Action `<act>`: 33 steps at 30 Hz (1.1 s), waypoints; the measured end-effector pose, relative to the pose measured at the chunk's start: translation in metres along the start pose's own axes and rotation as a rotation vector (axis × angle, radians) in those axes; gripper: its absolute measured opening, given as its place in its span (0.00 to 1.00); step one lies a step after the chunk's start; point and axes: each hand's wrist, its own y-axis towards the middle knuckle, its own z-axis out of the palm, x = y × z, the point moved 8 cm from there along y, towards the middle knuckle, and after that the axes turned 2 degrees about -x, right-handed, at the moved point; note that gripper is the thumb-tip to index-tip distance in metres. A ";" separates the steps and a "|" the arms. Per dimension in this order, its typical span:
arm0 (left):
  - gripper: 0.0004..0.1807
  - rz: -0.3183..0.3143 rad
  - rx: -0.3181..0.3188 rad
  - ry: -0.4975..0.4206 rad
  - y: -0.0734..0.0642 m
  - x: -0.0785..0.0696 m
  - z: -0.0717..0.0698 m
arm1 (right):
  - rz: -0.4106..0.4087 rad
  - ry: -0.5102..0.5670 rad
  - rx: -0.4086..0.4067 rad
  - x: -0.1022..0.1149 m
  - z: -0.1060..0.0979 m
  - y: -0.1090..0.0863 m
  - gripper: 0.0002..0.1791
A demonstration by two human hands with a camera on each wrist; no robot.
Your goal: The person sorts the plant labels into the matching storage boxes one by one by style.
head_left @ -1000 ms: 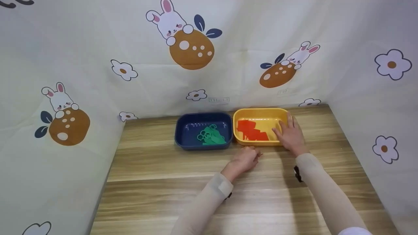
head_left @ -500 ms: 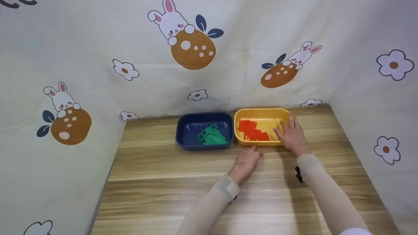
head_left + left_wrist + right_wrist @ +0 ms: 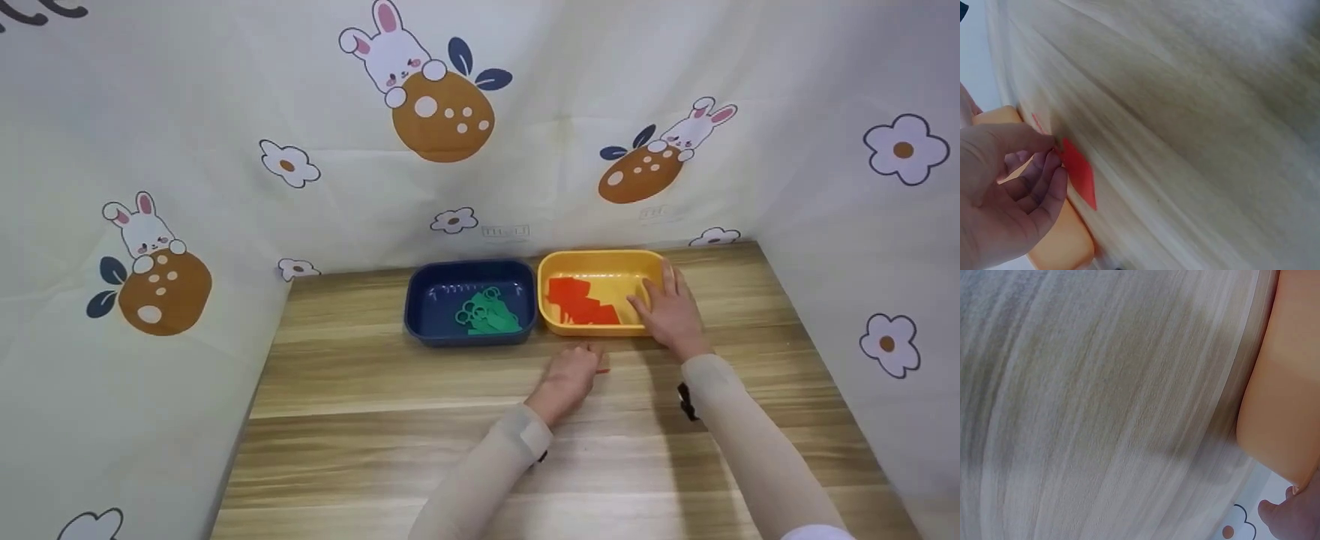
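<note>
In the left wrist view, my left hand [image 3: 1010,185] pinches the edge of a flat red piece [image 3: 1079,173] between thumb and fingertips, low over the wood table. A thin red line shows beyond the thumb; what it belongs to is unclear. From the head view, that left hand [image 3: 571,376] is just in front of a yellow plastic box [image 3: 551,328], and only a red sliver shows. My right hand [image 3: 673,313] holds the box's right rim, thumb inside and fingers over the edge. Several red flat pieces [image 3: 576,300] lie in the box's left half.
Left of the yellow box stands a dark blue box [image 3: 435,339] with several green ringed pieces [image 3: 491,315] inside. Both boxes are close to the patterned cloth [image 3: 555,172] at the back. The wood table [image 3: 360,427] stretches out in front.
My left hand has drawn slightly back from the yellow box, and a red sliver now shows beside its fingers. The right hand stays on the box.
</note>
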 end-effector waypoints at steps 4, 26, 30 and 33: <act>0.09 0.013 0.043 -0.034 -0.001 0.000 -0.004 | -0.006 -0.008 -0.004 0.001 -0.001 0.000 0.39; 0.07 0.071 -0.077 -0.226 0.000 0.010 -0.090 | 0.005 -0.023 0.009 0.002 -0.003 -0.002 0.38; 0.07 0.046 -0.151 -0.269 0.003 0.020 -0.105 | 0.007 -0.010 0.009 0.002 -0.003 -0.002 0.39; 0.08 0.016 -0.182 -0.285 0.006 0.029 -0.109 | 0.010 -0.004 0.019 0.001 -0.002 -0.002 0.39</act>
